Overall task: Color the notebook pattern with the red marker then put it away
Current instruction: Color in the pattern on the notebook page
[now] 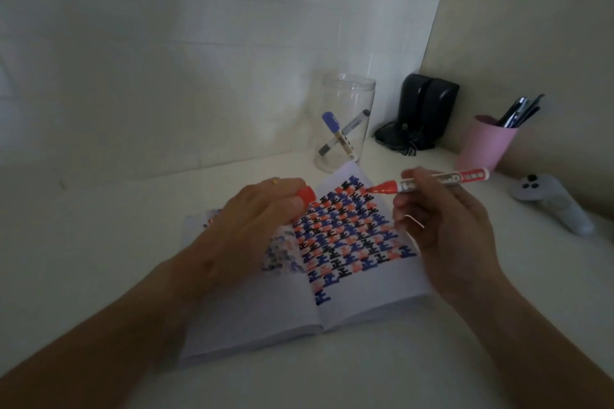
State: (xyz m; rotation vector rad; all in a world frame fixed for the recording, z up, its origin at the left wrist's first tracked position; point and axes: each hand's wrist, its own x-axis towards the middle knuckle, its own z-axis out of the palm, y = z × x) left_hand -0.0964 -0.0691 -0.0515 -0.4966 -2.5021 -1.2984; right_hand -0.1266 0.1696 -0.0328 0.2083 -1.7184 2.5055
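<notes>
An open notebook lies on the white desk, its right page covered with a red, blue and black pattern. My right hand holds the uncapped red marker nearly level, its tip hovering over the page's upper right corner. My left hand rests over the left page and pinches the red cap between its fingers. The cap and the marker tip are a short way apart.
A clear jar holding two markers stands behind the notebook. A black device sits in the corner, a pink cup of pens at its right, and a grey controller lies far right.
</notes>
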